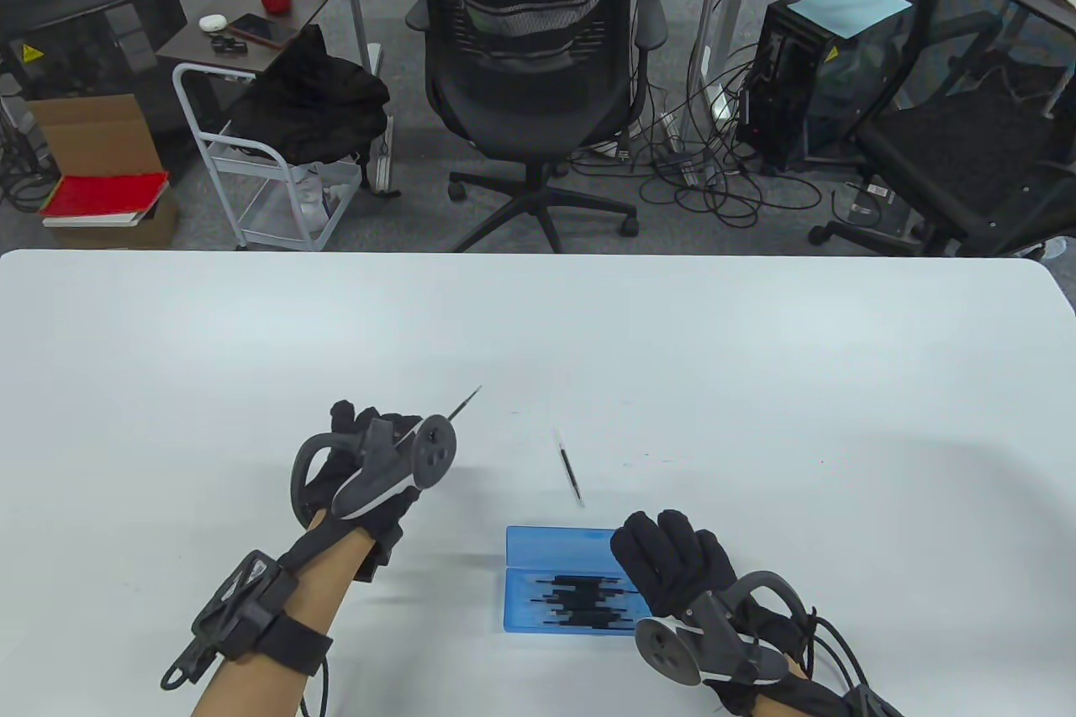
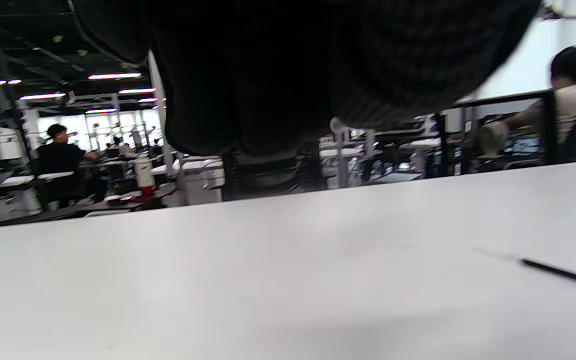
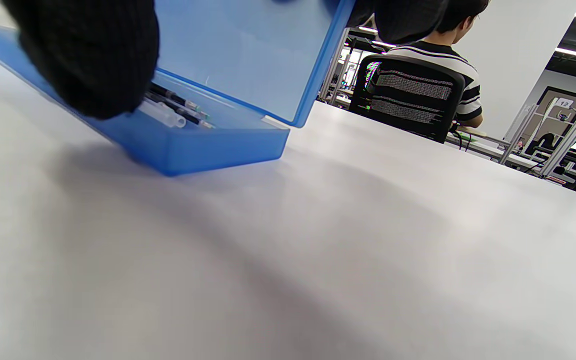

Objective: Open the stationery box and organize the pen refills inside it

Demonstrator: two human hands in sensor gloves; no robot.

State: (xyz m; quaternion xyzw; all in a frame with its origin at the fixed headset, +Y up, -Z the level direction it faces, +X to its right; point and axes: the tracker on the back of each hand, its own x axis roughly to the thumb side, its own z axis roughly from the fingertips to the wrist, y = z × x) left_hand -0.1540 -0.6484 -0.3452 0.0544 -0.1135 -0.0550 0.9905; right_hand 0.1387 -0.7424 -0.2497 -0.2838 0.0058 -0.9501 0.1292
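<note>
Left hand (image 1: 361, 456) raised mid-left, pinching a pen refill (image 1: 465, 403) that points up-right. Right hand (image 1: 672, 566) lower right grips the open blue stationery box (image 1: 538, 582) lid; loose refill (image 1: 570, 475) just above box.

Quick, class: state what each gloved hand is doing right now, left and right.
Left hand: holding a pen refill, its tip sticking out past the fingers.
Right hand: fingers on the stationery box, holding its lid open.
</note>
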